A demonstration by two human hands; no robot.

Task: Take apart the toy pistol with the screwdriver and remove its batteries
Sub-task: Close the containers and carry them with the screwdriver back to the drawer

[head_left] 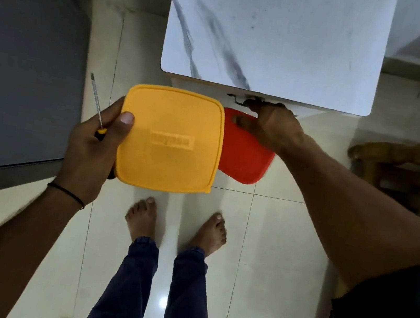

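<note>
Screwdriver (96, 102) and yellow lid (169, 138) gripped by left fingers (123, 128); right fingers (244, 123) clasp red lid (244, 159) below table edge (263, 91).

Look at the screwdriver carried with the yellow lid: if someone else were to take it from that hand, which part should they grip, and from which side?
Grip the bare metal shaft, coming from the upper left, away from the body. The left hand covers most of the handle and also pinches the yellow lid, so only the shaft sticks out free, slanting up and left.
</note>
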